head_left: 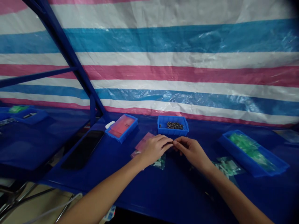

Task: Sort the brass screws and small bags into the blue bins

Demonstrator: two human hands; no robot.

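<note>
My left hand (154, 147) and my right hand (192, 152) meet fingertip to fingertip over the table. Both are closed in a pinch on a small dark part (171, 142), mostly covered by the fingers, so I cannot tell its exact kind. Just beyond them stands a blue bin (173, 132) with a pile of small dark metal parts (175, 125). Partly beneath my left hand lie pink bags (144, 141) and a clear bag with green and white contents (159, 163).
At the left is a blue bin (127, 134) of pink bags, beside a black phone (83, 150). On the right, clear bags (227, 166) lie by a blue bin (235, 158) of green packets. A blue metal frame (70, 56) rises at left before a striped plastic sheet (187, 71).
</note>
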